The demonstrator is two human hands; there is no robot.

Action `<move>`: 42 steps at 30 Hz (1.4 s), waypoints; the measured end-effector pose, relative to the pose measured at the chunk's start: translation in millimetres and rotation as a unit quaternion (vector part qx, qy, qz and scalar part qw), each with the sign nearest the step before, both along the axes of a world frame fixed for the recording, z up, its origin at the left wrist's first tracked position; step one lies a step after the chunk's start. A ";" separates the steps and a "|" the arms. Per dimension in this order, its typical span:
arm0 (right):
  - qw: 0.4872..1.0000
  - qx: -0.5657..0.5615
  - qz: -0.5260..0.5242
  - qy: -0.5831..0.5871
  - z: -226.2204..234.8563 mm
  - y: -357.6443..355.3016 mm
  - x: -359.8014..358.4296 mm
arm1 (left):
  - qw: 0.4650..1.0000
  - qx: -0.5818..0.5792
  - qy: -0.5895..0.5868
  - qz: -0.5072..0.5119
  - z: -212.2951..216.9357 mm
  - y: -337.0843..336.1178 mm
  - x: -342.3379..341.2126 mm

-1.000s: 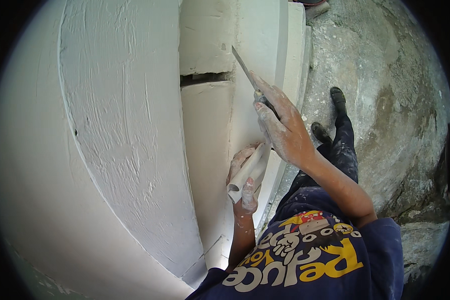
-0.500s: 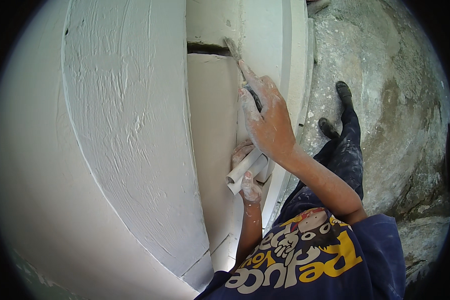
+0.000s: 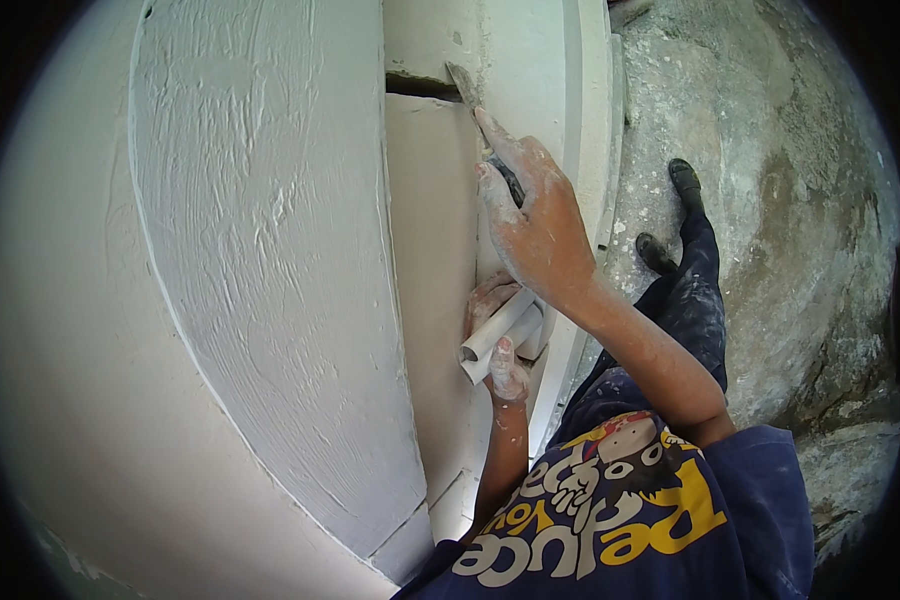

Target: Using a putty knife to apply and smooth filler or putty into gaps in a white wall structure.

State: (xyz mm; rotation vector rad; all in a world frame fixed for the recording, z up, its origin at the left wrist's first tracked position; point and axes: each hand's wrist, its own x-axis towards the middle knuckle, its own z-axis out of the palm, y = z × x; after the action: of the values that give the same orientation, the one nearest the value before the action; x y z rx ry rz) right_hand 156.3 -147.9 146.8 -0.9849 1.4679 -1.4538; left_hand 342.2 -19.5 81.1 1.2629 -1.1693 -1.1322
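My right hand (image 3: 545,215), dusted with white, is closed on the dark handle of a putty knife (image 3: 464,88). Its index finger stretches along the tool toward the blade. The blade's tip touches or hovers over the pale wall surface, at the right end of a dark horizontal gap (image 3: 422,87). Lower down, my left hand (image 3: 508,372) is wrapped round white rolled, curled strips (image 3: 498,330) that look like paper or thin sheet. Some of its fingers show behind the strips, and white smears cover its thumb.
At left runs a broad white-coated panel (image 3: 270,250) with ridged texture. A recessed beige panel (image 3: 430,200) lies between it and a pale ledge (image 3: 530,60). Stained concrete floor (image 3: 770,130) is at right, where my legs (image 3: 695,280) and dark shoes show.
The wall and gap have shifted slightly up and right in view. The blade's tip sits a little higher in the picture, still by the gap's end. Both hands keep their holds.
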 end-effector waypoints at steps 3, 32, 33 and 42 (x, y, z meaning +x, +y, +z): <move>1.000 0.018 0.012 -0.005 3.9 7.6 1.4 | 0.999 0.025 -0.003 0.044 1.9 3.1 -2.7; 0.998 -0.021 -0.053 0.015 -8.2 -14.1 16.8 | 0.998 0.042 -0.001 0.051 24.2 -2.0 -28.9; 0.996 -0.032 -0.079 0.025 -8.0 -17.7 17.8 | 0.998 0.041 0.004 0.047 24.0 -1.8 -28.7; 0.997 -0.031 -0.072 -0.010 -6.7 -18.7 11.7 | 0.999 0.020 -0.029 -0.001 15.0 -6.1 -13.8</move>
State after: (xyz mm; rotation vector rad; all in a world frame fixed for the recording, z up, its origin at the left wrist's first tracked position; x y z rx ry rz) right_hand 168.0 -166.6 140.2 -0.9144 1.5133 -1.6169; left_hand 328.5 -25.7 96.1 1.3330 -1.1958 -1.1310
